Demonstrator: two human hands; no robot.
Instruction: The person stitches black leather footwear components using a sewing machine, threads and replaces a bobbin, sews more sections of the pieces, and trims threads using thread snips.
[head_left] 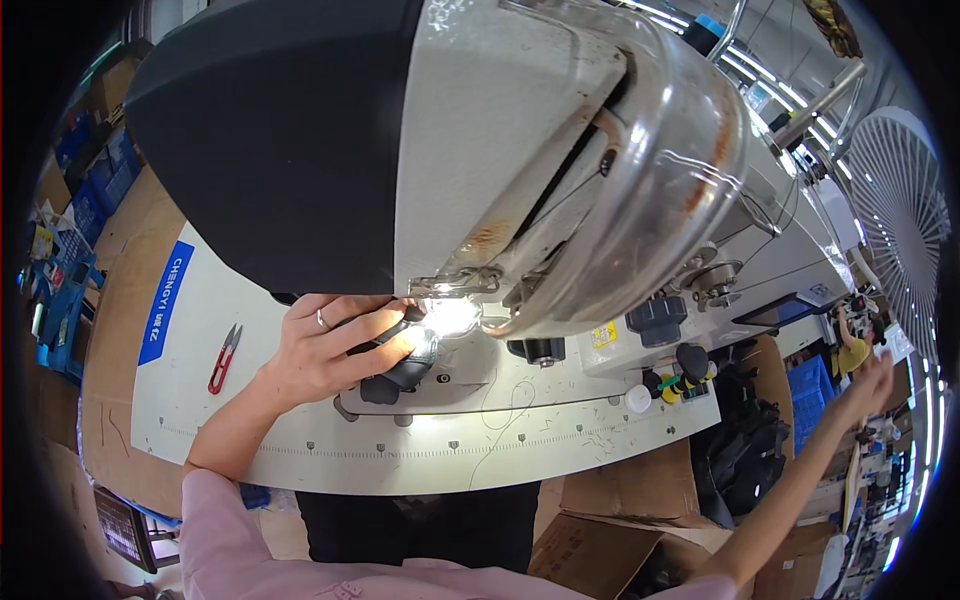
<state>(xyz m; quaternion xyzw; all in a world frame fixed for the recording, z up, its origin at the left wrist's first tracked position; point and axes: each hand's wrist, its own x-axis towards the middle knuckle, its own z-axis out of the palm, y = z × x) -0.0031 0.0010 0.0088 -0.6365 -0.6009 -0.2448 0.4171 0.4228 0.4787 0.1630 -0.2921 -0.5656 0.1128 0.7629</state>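
My left hand (335, 345), with a ring on one finger, is under the head of a sewing machine (510, 130). Its fingers close on a black padded piece (405, 372) beside the lit needle area. The machine head and my fingers hide part of that piece. Out to the far right, my right hand (868, 388) is raised away from the table, fingers stretched out and holding nothing that I can see. Red-handled thread snips (224, 360) lie on the white tabletop (290, 465), left of my left forearm.
Thread scraps and a loose thread lie near the front edge. Small bottles and spools (672, 384) stand at the table's right end. Beyond are a cardboard box (640, 480) with black pieces (745, 450) and a fan (900, 200). Blue crates (110, 175) stand far left.
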